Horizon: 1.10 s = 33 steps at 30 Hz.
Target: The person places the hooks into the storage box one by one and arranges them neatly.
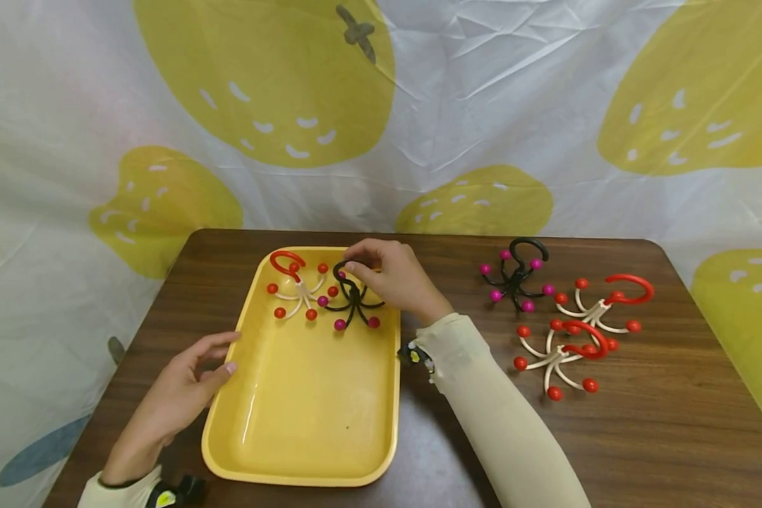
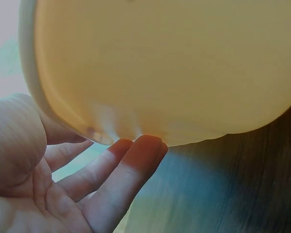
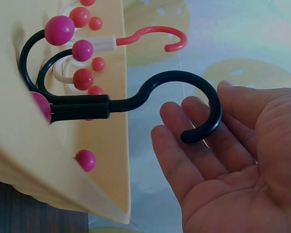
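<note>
Plastic hooks with several curved arms tipped by round beads lie about a dark wooden table (image 1: 641, 437). A smooth, glossy yellow tray (image 1: 305, 423) with rounded corners sits near the left. At its far end stand two hooks: a cream one with red beads (image 1: 298, 289) on the left and a black one with pink beads (image 1: 354, 303) just beside it.

The right hand (image 1: 390, 275) is over the black hook's curved top; in the right wrist view its fingers (image 3: 184, 160) are loosely spread and nearly straight, the hook's round loop resting against them, not gripped. The left hand (image 1: 187, 391) lies relaxed and open on the table, its fingertips (image 2: 140, 150) touching the tray's left rim.

On the right, well apart from the tray, lie another black hook (image 1: 517, 279) and two cream hooks with red tops (image 1: 600, 303) (image 1: 561, 356). A crinkled white cloth with yellow fruit shapes (image 1: 482, 106) hangs behind.
</note>
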Tool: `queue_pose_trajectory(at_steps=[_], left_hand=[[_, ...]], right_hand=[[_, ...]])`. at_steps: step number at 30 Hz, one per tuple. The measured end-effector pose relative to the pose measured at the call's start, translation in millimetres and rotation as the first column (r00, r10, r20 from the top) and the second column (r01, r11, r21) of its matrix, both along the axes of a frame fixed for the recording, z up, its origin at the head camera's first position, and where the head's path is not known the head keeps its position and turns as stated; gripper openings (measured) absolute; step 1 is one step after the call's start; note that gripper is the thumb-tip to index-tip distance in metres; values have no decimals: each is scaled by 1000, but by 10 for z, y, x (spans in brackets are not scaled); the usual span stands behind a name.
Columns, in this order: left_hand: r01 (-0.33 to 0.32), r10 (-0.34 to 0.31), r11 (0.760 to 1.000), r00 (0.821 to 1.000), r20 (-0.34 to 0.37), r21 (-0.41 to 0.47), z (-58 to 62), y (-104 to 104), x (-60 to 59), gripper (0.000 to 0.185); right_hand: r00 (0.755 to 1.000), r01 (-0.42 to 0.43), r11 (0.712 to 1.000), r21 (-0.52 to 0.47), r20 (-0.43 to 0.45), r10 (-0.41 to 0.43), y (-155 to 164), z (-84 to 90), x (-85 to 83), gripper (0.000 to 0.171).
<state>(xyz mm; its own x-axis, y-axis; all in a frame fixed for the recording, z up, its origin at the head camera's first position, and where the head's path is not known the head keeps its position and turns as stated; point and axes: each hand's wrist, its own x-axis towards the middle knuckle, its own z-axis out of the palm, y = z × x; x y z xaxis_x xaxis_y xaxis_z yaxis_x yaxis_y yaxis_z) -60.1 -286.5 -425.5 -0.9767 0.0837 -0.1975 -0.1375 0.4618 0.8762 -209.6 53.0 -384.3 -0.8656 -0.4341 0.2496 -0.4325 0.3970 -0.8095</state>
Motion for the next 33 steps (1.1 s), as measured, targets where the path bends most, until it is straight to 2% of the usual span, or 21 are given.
queue_pose_trajectory(at_steps=[10, 17, 25, 33], left_hand=[[0, 0, 1000, 1000, 2, 3, 1, 8, 3, 54], [-4, 4, 1000, 1000, 9, -7, 6, 0, 12, 54], [-6, 6, 999, 1000, 8, -32, 22, 16, 15, 53], [-5, 5, 1000, 1000, 2, -27, -16, 10, 4, 54]], right_hand=[[999, 43, 999, -16, 24, -43, 97, 154, 75, 20], [999, 46, 998, -44, -27, -47, 208, 261, 155, 22], [997, 38, 995, -95, -64, -44, 337, 418, 319, 23], [992, 88, 984, -153, -76, -101, 562, 522, 540, 21]])
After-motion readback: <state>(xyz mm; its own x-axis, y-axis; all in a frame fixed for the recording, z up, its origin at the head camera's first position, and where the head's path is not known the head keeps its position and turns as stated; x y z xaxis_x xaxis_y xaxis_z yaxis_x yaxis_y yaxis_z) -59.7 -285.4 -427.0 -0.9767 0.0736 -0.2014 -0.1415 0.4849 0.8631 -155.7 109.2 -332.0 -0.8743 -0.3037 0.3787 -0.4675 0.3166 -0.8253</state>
